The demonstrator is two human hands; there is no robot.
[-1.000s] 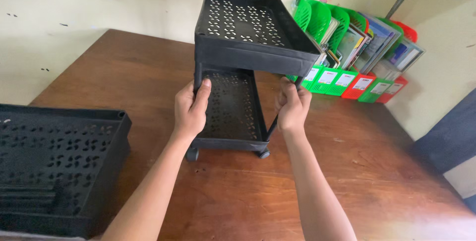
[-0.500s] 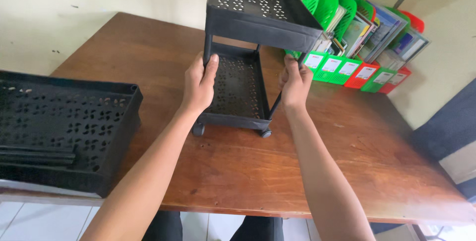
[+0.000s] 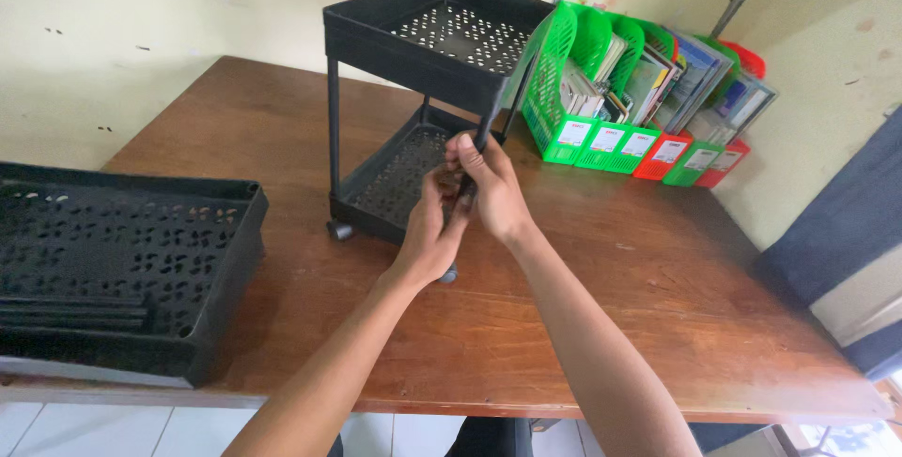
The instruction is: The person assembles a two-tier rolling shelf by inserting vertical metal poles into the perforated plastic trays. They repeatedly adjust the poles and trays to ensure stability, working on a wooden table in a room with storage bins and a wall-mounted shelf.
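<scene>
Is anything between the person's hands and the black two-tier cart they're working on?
Nothing visible. Both the left hand and the right hand are already closed around the near corner post of the black cart, which stands on the wooden table.

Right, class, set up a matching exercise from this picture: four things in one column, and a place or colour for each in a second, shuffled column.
Things:
1. two-tier black cart
2. loose black tray
3. green file holders
4. both hands

Descriptions:
A. at the table's left edge, black rods lying in it
B. against the wall on the right, filled with papers
C. wrapped around the cart's front corner post
D. standing on small wheels mid-table

Pairs: 1-D, 2-A, 3-B, 4-C
</scene>
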